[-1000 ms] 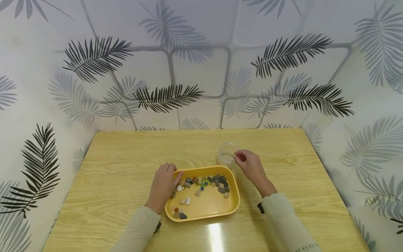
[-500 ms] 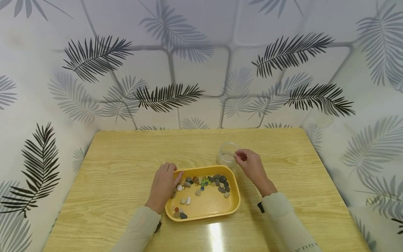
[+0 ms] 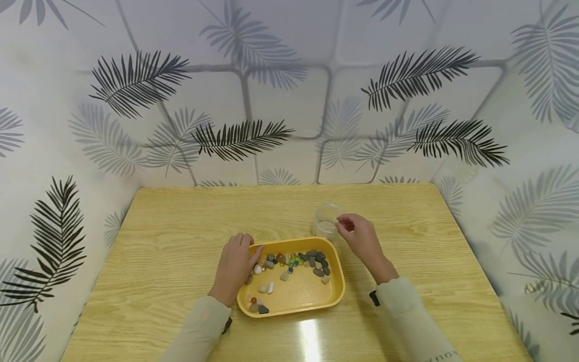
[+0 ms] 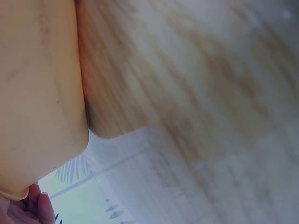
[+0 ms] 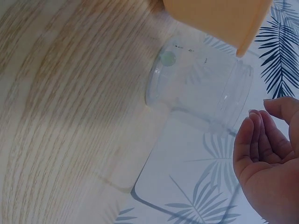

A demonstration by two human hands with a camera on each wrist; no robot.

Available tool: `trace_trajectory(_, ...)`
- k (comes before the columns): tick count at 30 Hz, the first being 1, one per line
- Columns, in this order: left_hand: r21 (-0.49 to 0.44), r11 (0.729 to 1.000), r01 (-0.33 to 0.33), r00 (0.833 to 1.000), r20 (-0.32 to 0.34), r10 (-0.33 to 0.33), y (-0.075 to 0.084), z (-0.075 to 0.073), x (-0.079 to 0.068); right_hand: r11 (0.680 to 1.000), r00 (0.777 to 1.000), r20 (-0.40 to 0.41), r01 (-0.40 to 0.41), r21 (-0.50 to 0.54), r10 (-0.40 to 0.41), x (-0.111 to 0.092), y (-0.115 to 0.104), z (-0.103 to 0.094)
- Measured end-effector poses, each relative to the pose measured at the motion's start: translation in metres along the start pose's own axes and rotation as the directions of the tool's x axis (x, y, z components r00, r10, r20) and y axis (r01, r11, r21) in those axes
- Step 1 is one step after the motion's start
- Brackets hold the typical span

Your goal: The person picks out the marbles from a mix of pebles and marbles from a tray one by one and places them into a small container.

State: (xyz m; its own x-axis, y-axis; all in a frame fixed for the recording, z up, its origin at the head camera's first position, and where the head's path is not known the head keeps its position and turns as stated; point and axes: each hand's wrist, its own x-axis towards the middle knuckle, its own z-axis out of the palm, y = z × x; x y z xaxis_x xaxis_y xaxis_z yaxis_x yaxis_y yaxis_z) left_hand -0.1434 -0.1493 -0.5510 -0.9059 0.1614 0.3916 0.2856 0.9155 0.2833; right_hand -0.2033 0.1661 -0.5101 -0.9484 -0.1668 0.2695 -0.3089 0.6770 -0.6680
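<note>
Head view: pale speck gone from our right grip (image 3: 360,237), loosely bent beside jar (image 5: 201,81), nothing visibly held; seemingly released, green bead (image 5: 168,58) in jar. Left grip (image 3: 232,266) pinches tray (image 3: 298,296) rim.

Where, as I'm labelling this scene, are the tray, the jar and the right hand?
Tray (image 3: 298,294): head view, on a bare part of its floor.
Jar (image 5: 198,84): right wrist view, on its clear side wall.
Right hand (image 3: 361,240): head view, on the back of the hand.
</note>
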Motion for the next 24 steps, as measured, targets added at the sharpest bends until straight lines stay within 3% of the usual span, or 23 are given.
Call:
trace_trajectory(8,0.005,1.0,-0.018,1.0,-0.006,0.018,0.0,-0.001,0.0,0.998,0.999,-0.006,0.052,0.028,-0.051,-0.007,-0.009,0.002)
trace_trajectory(24,0.005,1.0,-0.017,1.0,-0.003,0.017,-0.001,0.0,0.0,0.992,0.992,0.067,0.1,0.075,-0.105,-0.029,-0.037,0.022)
